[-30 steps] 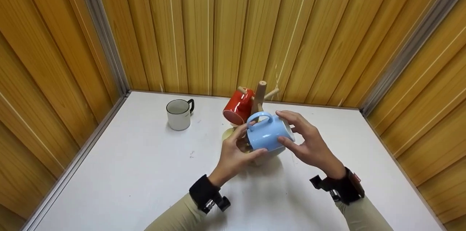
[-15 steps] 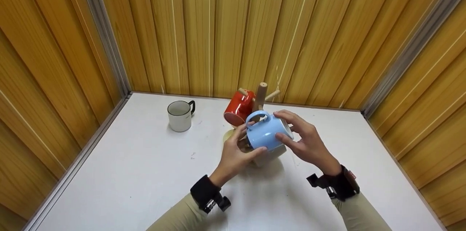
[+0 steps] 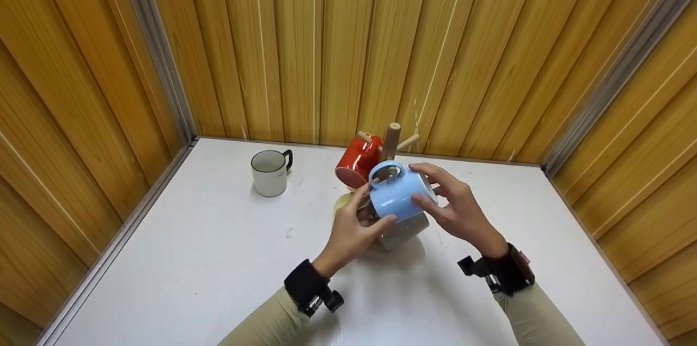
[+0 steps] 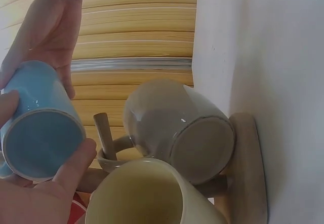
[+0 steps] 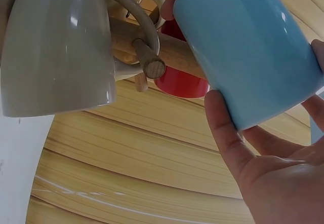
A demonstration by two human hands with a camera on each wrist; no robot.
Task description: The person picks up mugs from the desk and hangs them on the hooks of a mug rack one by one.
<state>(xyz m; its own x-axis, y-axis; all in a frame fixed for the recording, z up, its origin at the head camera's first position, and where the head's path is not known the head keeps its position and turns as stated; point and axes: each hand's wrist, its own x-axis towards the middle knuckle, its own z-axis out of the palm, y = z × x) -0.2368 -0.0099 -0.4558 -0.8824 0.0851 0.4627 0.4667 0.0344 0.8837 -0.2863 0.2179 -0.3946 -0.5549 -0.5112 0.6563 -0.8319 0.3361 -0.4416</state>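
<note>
Both hands hold a light blue mug point(image 3: 400, 196) tilted on its side in front of a wooden mug tree point(image 3: 391, 141). The left hand point(image 3: 351, 231) grips the mug near its base, which faces the left wrist camera. The right hand point(image 3: 457, 210) pinches the rim end between thumb and fingers. The mug's handle points up, close to the tree's post. On the tree hang a red mug point(image 3: 356, 163), a grey mug point(image 5: 61, 51) by its handle over a peg point(image 5: 149, 62), and a pale yellow mug point(image 4: 139, 193), mostly hidden by the left hand in the head view.
A white mug with a black rim and handle point(image 3: 269, 174) stands upright on the white table point(image 3: 218, 259), left of the tree. Wood-patterned walls point(image 3: 294, 52) enclose the back and sides. Another peg point(image 3: 408, 141) sticks out at the tree's upper right.
The blue mug has risen slightly in both hands, showing more of the grey mug below it. The right hand has shifted a little left and up. The hanging mugs look unmoved.
</note>
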